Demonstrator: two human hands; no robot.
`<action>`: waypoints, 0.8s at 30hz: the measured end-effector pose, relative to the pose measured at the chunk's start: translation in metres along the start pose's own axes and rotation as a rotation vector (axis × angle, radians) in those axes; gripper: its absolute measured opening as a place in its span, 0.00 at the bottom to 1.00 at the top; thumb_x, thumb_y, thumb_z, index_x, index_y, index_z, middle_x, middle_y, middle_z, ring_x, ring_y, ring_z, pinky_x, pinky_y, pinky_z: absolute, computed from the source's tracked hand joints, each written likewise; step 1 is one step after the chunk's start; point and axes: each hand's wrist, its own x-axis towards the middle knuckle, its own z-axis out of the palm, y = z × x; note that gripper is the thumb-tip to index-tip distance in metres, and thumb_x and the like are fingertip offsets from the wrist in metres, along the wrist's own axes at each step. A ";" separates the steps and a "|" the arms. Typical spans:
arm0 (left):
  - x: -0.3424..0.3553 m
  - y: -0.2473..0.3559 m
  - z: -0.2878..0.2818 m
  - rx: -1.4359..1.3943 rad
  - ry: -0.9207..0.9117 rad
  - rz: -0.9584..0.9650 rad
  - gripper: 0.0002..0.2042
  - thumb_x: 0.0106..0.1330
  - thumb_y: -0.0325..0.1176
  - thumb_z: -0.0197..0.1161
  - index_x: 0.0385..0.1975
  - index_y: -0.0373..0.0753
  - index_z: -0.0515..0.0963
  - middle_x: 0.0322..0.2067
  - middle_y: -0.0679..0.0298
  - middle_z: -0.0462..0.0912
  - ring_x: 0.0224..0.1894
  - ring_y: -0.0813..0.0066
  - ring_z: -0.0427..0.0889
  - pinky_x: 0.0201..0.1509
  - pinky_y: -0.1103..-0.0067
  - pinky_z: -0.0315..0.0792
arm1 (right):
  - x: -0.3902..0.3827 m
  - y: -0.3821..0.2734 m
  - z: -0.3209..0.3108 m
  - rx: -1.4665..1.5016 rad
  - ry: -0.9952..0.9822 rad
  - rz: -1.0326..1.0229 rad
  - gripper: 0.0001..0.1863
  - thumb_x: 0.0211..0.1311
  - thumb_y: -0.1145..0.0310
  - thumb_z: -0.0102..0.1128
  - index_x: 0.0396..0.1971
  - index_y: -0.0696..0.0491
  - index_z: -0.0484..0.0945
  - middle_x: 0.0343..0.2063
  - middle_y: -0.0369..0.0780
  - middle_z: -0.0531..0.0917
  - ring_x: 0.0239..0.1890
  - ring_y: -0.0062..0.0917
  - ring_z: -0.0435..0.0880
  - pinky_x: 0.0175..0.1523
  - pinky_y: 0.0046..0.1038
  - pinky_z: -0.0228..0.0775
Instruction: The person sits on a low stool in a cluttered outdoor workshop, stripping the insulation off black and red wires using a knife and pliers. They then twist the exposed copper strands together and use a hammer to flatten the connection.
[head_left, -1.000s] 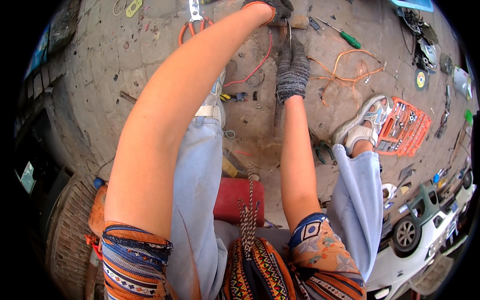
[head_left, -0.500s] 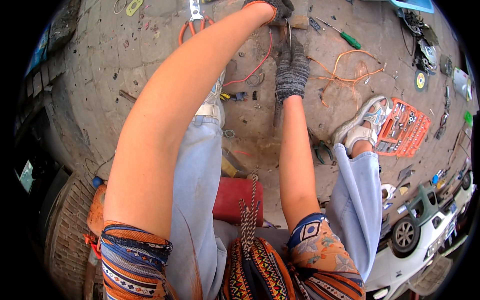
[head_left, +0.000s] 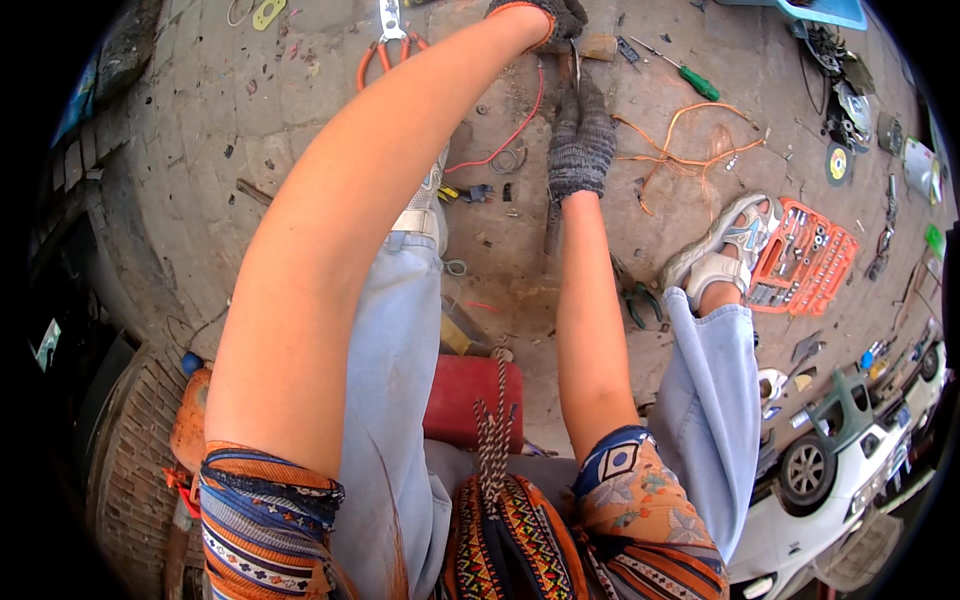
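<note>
At the top edge, my left hand [head_left: 565, 20] is in a dark glove with an orange cuff. Its fingers curl downward, and what they grip is hidden. Just below it, my right hand [head_left: 582, 145] wears a grey knit glove, its fingers closed around a narrow metal tool [head_left: 575, 66] whose tip points up toward the left hand. Behind that tip a short tan cylindrical piece [head_left: 598, 47] lies crosswise on the ground. A dark flat bar [head_left: 552, 228] shows on the ground below the right glove; whether it joins the held tool I cannot tell.
Orange-handled cutters [head_left: 388, 42] and a red wire [head_left: 520, 130] lie left of my hands. To the right are a green screwdriver [head_left: 700, 84], orange wire [head_left: 690, 158] and an orange socket set [head_left: 805, 258] beside my shoe. Dark-handled pliers [head_left: 640, 305] lie near my right forearm.
Both hands stay nearly in place, with the right glove still around the metal tool. The whole view has shifted very slightly.
</note>
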 end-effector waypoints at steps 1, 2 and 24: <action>0.000 0.000 0.000 -0.020 -0.012 -0.017 0.11 0.46 0.40 0.64 0.31 0.52 0.85 0.33 0.61 0.84 0.37 0.67 0.83 0.45 0.76 0.75 | 0.000 -0.001 0.000 0.017 -0.001 0.003 0.18 0.64 0.72 0.46 0.54 0.59 0.70 0.52 0.49 0.74 0.55 0.40 0.72 0.60 0.33 0.63; -0.001 0.000 0.000 -0.040 -0.024 -0.033 0.11 0.46 0.40 0.64 0.31 0.52 0.85 0.33 0.61 0.84 0.37 0.67 0.83 0.45 0.76 0.75 | 0.000 -0.001 0.001 0.034 -0.003 0.006 0.18 0.64 0.72 0.46 0.54 0.59 0.70 0.53 0.49 0.73 0.55 0.40 0.72 0.60 0.33 0.63; -0.010 0.016 -0.001 0.143 0.118 -0.079 0.09 0.44 0.37 0.61 0.24 0.44 0.84 0.30 0.51 0.81 0.35 0.58 0.83 0.42 0.71 0.76 | -0.003 -0.031 0.006 -0.251 0.026 0.100 0.20 0.58 0.77 0.44 0.52 0.54 0.70 0.39 0.54 0.79 0.42 0.48 0.78 0.47 0.41 0.69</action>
